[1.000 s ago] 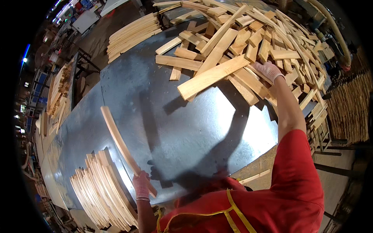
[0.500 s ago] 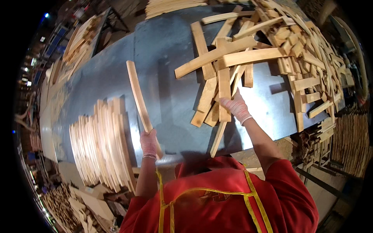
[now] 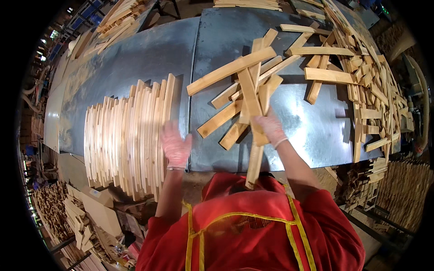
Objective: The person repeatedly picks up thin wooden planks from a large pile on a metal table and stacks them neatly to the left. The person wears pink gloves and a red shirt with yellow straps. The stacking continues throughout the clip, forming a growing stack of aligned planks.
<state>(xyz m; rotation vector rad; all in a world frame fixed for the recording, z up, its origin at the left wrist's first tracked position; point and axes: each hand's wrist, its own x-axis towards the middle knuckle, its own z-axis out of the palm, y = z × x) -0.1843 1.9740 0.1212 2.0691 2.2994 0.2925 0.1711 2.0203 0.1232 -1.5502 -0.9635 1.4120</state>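
Note:
My left hand (image 3: 176,144), in a pale pinkish glove, is open with its fingers extended along the right side of a row of wooden slats (image 3: 135,135). These slats stand close together side by side, and the end slat (image 3: 169,95) touches or nearly touches my fingers. My gloved right hand (image 3: 270,126) is closed at a loose, criss-crossed heap of slats. It grips a wooden slat (image 3: 256,158) whose near end juts past the table edge toward me; part of the grip is hidden. A broader slat (image 3: 249,88) lies across it, and a long slat (image 3: 235,70) rests slantwise on the heap.
Grey metal sheeting covers the table (image 3: 217,40), with a seam between the row and the heap. A larger jumble of slats (image 3: 375,90) fills the right side. Stacked wood (image 3: 402,185) stands at the lower right, and a cardboard box (image 3: 101,210) at the lower left.
My left hand has set its slat against the row's right end and let go, its fingers now spread. My right hand stays at the heap, where several slats have shifted. The view has turned.

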